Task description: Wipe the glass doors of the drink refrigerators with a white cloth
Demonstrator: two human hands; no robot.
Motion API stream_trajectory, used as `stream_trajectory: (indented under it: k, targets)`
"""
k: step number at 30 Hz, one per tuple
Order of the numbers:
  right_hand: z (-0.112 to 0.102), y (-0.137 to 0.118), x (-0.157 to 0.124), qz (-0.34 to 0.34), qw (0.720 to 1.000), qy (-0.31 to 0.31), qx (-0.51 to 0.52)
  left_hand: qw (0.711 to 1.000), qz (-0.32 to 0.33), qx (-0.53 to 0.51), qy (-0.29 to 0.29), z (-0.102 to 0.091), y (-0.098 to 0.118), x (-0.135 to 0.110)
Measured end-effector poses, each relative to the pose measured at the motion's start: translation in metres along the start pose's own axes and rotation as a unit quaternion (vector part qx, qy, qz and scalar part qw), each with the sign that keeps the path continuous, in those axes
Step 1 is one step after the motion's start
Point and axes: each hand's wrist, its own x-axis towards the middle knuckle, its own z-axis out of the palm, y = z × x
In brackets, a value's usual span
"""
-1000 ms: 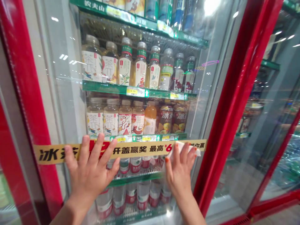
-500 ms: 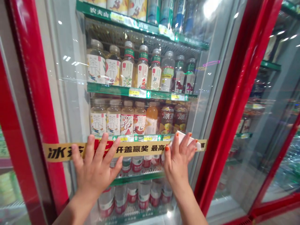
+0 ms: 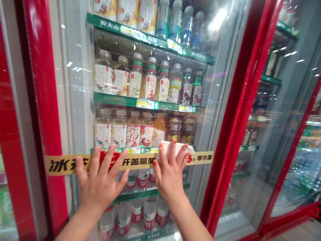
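Observation:
My right hand [image 3: 171, 170] presses a folded white cloth [image 3: 190, 147] flat on the glass door, over the tan strip [image 3: 202, 158] with black and red lettering. Its fingers are spread, and the cloth shows above and between them. My left hand [image 3: 101, 179] lies on the left part of the same strip, fingers apart and nothing held. Both palms are hidden. Behind the glass, bottled drinks [image 3: 119, 132] stand in rows just above my hands.
Red door frames [image 3: 43, 110] run up the left side, with another red frame [image 3: 233, 113] on the right. Green-edged shelves [image 3: 117, 99] carry several bottles inside the cooler. A neighbouring glass-fronted cooler [image 3: 278, 134] stands to the right. Light reflections streak the glass.
My right hand has slid left along the strip with the white cloth, uncovering lettering at the right. My left hand stays about where it was. The view has shifted slightly.

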Motion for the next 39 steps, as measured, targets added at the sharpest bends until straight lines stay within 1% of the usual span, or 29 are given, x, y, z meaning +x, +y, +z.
stream_trajectory:
  k: [2,3,4,5,7,8,9,10,12,14,15,16,17,19,21,22,23,24,26,28,29,30,31,32,33,35,37,38,39]
  targets:
    - [0.003,0.001,-0.02,-0.071,0.997,-0.016,0.002,1.0,-0.001,0.001,0.001,-0.001,0.0,0.0]
    - [0.004,0.01,-0.032,-0.08,0.997,-0.024,-0.003,1.0,-0.002,0.002,0.002,-0.001,0.0,0.0]
    - [0.004,0.024,-0.042,-0.061,0.998,-0.028,-0.009,1.0,-0.003,0.002,0.003,-0.001,0.0,0.0]
    - [0.004,0.04,-0.047,-0.019,0.999,-0.029,-0.014,1.0,-0.005,0.003,0.002,0.0,0.0,0.0]
    - [0.001,0.066,-0.04,0.097,0.995,-0.016,-0.015,1.0,-0.011,0.001,0.002,0.001,0.0,-0.002]
    - [-0.001,0.072,-0.031,0.144,0.99,-0.003,-0.012,1.0,-0.013,-0.001,0.002,0.002,-0.001,-0.003]
    - [-0.003,0.07,-0.021,0.17,0.985,0.008,-0.01,1.0,-0.015,-0.004,0.002,0.003,-0.002,-0.004]
    - [-0.004,0.062,-0.012,0.171,0.985,0.016,-0.008,1.0,-0.018,-0.008,0.004,0.004,-0.003,-0.005]
    - [-0.004,0.032,-0.008,0.107,0.994,0.006,-0.009,1.0,-0.019,-0.017,0.004,0.006,-0.004,-0.007]
    - [-0.002,0.003,-0.026,0.001,1.0,-0.02,-0.006,0.999,-0.018,-0.027,0.005,0.007,-0.005,-0.007]
    - [0.0,-0.003,-0.042,-0.043,0.999,-0.024,-0.006,0.999,-0.018,-0.029,0.006,0.006,-0.005,-0.006]
    - [0.002,-0.003,-0.057,-0.056,0.998,-0.024,-0.012,0.999,-0.015,-0.029,0.007,0.006,-0.004,-0.005]
    - [0.004,0.003,-0.071,-0.044,0.999,-0.021,-0.02,1.0,-0.011,-0.025,0.008,0.005,-0.004,-0.004]
    - [0.006,0.027,-0.084,0.051,0.998,-0.012,-0.033,1.0,0.0,-0.009,0.008,0.003,-0.002,-0.002]
    - [0.008,0.045,-0.072,0.155,0.988,0.008,-0.026,1.0,0.009,0.011,0.005,0.002,-0.001,-0.001]
    - [0.009,0.044,-0.061,0.184,0.983,0.015,-0.014,1.0,0.012,0.02,0.001,0.001,-0.001,-0.001]
    - [0.01,0.037,-0.048,0.194,0.981,0.015,-0.001,1.0,0.014,0.028,-0.002,0.001,-0.001,-0.001]
    - [0.012,0.024,-0.039,0.181,0.983,0.005,0.013,0.999,0.014,0.034,-0.007,0.001,-0.001,-0.002]
    - [0.015,-0.012,-0.036,0.1,0.993,-0.036,0.041,0.999,0.011,0.039,-0.012,0.001,-0.001,-0.002]
    - [0.014,-0.039,-0.056,-0.004,0.996,-0.059,0.062,0.999,0.003,0.04,-0.019,-0.001,-0.001,-0.001]
    - [0.013,-0.043,-0.071,-0.035,0.995,-0.061,0.064,0.999,-0.002,0.04,-0.025,-0.002,0.0,-0.001]
    - [0.012,-0.039,-0.085,-0.043,0.995,-0.06,0.06,0.999,-0.005,0.04,-0.035,-0.004,0.0,0.0]
    - [0.01,-0.029,-0.096,-0.024,0.997,-0.06,0.052,0.998,-0.005,0.038,-0.041,-0.006,0.002,-0.001]
    - [0.009,-0.014,-0.101,0.015,0.997,-0.061,0.045,0.998,-0.009,0.035,-0.043,-0.007,0.003,-0.004]
    - [0.008,0.002,-0.101,0.065,0.995,-0.061,0.042,0.999,-0.019,0.031,-0.038,-0.009,0.005,-0.008]
    - [0.007,0.026,-0.082,0.158,0.985,-0.045,0.055,0.998,-0.06,0.025,-0.027,-0.01,0.009,-0.022]
    - [0.007,0.024,-0.056,0.193,0.978,-0.022,0.074,0.993,-0.113,0.022,-0.026,-0.011,0.012,-0.042]
    - [0.008,0.015,-0.047,0.176,0.981,-0.021,0.081,0.99,-0.133,0.023,-0.034,-0.01,0.014,-0.053]
    - [0.008,0.001,-0.043,0.139,0.986,-0.028,0.086,0.989,-0.142,0.023,-0.036,-0.009,0.015,-0.063]
